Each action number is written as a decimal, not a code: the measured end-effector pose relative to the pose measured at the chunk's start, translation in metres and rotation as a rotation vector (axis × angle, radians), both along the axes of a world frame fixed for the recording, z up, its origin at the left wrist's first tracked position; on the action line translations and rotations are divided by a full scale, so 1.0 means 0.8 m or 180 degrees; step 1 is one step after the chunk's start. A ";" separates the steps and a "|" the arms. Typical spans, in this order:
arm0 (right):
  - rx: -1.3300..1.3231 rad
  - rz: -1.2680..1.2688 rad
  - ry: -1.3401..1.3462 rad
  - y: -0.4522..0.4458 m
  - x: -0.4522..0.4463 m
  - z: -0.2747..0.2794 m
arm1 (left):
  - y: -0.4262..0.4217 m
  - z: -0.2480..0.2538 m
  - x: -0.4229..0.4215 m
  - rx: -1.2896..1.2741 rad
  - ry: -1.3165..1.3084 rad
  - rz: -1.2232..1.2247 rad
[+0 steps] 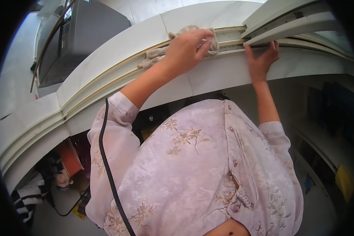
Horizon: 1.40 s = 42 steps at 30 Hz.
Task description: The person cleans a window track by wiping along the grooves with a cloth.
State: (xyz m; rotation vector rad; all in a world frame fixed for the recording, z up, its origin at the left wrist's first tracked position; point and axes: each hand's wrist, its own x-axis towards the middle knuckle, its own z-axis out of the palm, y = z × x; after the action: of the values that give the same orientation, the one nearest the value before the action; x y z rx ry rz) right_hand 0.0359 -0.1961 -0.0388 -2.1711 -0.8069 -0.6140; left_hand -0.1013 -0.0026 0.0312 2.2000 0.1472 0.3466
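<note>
My left hand (188, 50) is on a crumpled beige rag (155, 56) lying across the window track (228, 42). Its fingers are bent over the cloth, and their tips are partly hidden. Farther right, my right hand (261, 61) is at the lower edge of a white sliding window frame (299, 28). The thumb touches the near end of the frame and the other fingers curl against its side, apart from the thumb.
A white tiled sill (114, 47) curves along both sides of the track. Beyond it, on the left, stands a dark grey boxy appliance (90, 39). Below the sill at the left are an orange object (69, 157) and a black-and-white checkered cloth (29, 196). A black cord (106, 157) hangs over my left sleeve.
</note>
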 end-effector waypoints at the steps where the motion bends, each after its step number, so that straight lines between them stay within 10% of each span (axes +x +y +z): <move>1: 0.0034 0.0004 0.0037 0.000 -0.003 0.001 | 0.000 0.006 -0.007 0.0793 -0.0161 0.0062; 17: -0.0047 -0.0075 -0.0045 0.001 -0.003 -0.001 | -0.041 -0.026 0.078 0.1398 0.0943 -0.0786; 28: 0.0111 0.0065 0.0132 0.003 -0.005 0.006 | 0.067 0.000 -0.125 0.1482 0.1326 0.0669; 42: 0.0036 -0.0013 -0.0183 -0.004 0.007 -0.011 | -0.062 -0.033 0.080 0.1090 0.0641 -0.0298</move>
State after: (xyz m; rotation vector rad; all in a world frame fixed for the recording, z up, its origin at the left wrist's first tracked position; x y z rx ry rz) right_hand 0.0418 -0.1997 -0.0474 -2.1539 -0.8275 -0.6843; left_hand -0.0373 -0.0520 0.0044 2.5699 0.0991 0.1011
